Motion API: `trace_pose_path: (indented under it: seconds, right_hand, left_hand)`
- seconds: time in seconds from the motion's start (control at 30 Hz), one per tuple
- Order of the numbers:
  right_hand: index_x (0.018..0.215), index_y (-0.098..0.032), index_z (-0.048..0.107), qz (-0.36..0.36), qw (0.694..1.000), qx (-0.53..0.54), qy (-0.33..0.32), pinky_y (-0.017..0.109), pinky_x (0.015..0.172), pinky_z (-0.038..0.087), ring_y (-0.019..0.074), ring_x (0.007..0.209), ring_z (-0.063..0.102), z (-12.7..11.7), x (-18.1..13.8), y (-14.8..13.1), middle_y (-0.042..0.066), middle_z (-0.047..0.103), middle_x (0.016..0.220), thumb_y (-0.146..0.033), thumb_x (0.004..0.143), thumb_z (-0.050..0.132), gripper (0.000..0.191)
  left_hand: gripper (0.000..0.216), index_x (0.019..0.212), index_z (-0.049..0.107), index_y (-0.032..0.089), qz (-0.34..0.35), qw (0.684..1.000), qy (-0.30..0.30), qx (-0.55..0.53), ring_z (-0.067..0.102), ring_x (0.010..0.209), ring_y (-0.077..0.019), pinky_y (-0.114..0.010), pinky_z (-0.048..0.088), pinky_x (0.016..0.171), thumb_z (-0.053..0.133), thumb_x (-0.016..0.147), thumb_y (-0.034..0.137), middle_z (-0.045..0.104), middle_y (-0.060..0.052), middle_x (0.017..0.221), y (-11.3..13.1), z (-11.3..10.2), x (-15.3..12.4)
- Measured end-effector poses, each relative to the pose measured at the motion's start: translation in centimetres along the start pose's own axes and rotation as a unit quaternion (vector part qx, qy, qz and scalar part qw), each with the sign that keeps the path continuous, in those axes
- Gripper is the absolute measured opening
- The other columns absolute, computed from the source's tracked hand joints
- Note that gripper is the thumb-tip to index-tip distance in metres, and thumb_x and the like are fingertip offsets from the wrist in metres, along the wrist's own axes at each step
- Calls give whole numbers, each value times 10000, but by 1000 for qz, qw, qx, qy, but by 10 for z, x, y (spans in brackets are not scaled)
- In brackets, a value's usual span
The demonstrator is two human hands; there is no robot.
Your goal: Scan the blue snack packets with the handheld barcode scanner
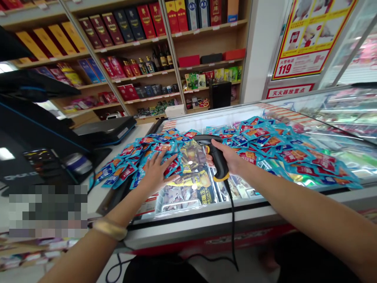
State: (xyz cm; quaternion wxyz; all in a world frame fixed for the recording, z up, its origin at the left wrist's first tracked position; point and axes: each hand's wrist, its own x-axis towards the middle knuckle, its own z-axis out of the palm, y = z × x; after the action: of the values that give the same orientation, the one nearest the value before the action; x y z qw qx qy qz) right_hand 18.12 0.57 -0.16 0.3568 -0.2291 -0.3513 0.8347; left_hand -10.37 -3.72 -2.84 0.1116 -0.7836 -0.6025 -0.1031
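My right hand (225, 156) is wrapped round the grip of a black and yellow barcode scanner (220, 162), its head turned left toward the packets. A black cable hangs from the scanner down past the freezer's front edge. My left hand (156, 171) lies with fingers spread on the left pile of blue and red snack packets (129, 157). A second, larger pile of similar packets (265, 139) covers the glass to the right of the scanner. Both piles rest on the glass top of a chest freezer (176, 208), and packaged goods show through it between them.
At the left stand a dark checkout terminal (17, 137), a phone (44, 165) and a round container (78, 163). Behind the freezer, shelves (147, 39) carry boxes and bottles. A red and yellow poster (312, 39) hangs at the right. The scanner's cable (232, 232) loops near the floor.
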Motion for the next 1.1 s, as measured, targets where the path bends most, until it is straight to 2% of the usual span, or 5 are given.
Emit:
trace_pose_path:
  seconds: [0.4, 0.6, 0.87, 1.0, 1.1]
  right_hand:
    - [731, -163, 577, 10, 1000, 24, 13, 213, 488, 424, 116, 510, 490, -10, -3, 0, 15, 535, 569, -504, 830, 603, 356]
    - [718, -172, 568, 0, 999, 22, 29, 215, 488, 421, 120, 497, 489, -9, -5, -2, 19, 553, 544, -509, 852, 566, 363]
    - [719, -166, 563, -17, 1000, 7, 21, 227, 495, 408, 120, 497, 482, -8, -4, -2, 16, 548, 550, -509, 821, 607, 360]
    - [728, -169, 571, -12, 1000, 12, 20, 221, 498, 405, 120, 504, 481, -7, -4, -2, 13, 542, 555, -512, 825, 599, 358]
    - [746, -177, 577, -12, 999, 24, 17, 221, 499, 403, 125, 516, 475, -7, -5, -4, 14, 535, 559, -508, 843, 576, 344]
  left_hand:
    - [730, 1434, 424, 275, -86, 996, -12, -33, 238, 1406, -449, -716, 248, 1035, 536, 804, 627, 293, -128, 1559, 35, 1, 45]
    - [632, 1313, 555, 182, -29, 995, -34, -92, 399, 1356, -348, -514, 363, 1074, 510, 816, 570, 436, -145, 1476, 19, -14, 43]
    - [397, 824, 637, 162, -118, 986, 118, 0, 665, 896, -329, -470, 484, 836, 295, 918, 341, 677, -153, 789, 52, -48, 51]
    - [320, 696, 531, 194, -225, 915, 250, -225, 668, 875, -295, -411, 515, 788, 355, 912, 350, 602, -78, 666, 63, -54, 80]
    - [228, 714, 496, 202, -323, 735, 250, -541, 689, 770, -215, -335, 558, 705, 430, 894, 326, 560, -8, 601, 71, -45, 100]
